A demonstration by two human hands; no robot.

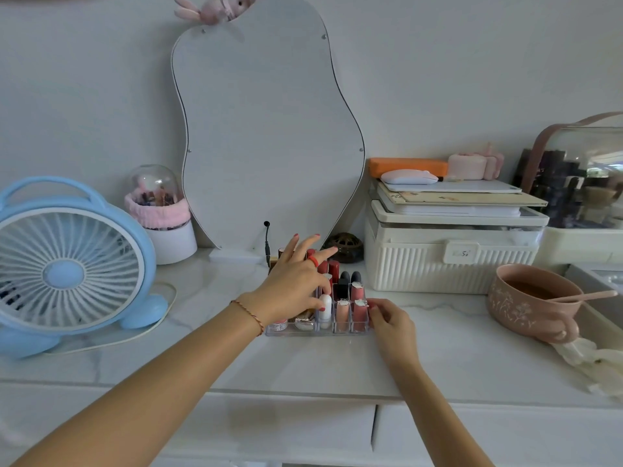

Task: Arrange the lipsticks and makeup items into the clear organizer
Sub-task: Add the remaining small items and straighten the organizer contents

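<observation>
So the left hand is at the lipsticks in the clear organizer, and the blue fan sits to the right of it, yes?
Not quite. In the head view the blue fan sits to the left of the clear organizer, not the right. The rest holds: the left hand is at the lipsticks in it.

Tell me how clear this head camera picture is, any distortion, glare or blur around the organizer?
Head view: wide-angle bending curves the counter edge and blue fan; soft, even light, faint shadows; glare on the domed case at right; the clear organizer and both hands, left hand, right hand, slightly soft, labels unreadable.
</observation>
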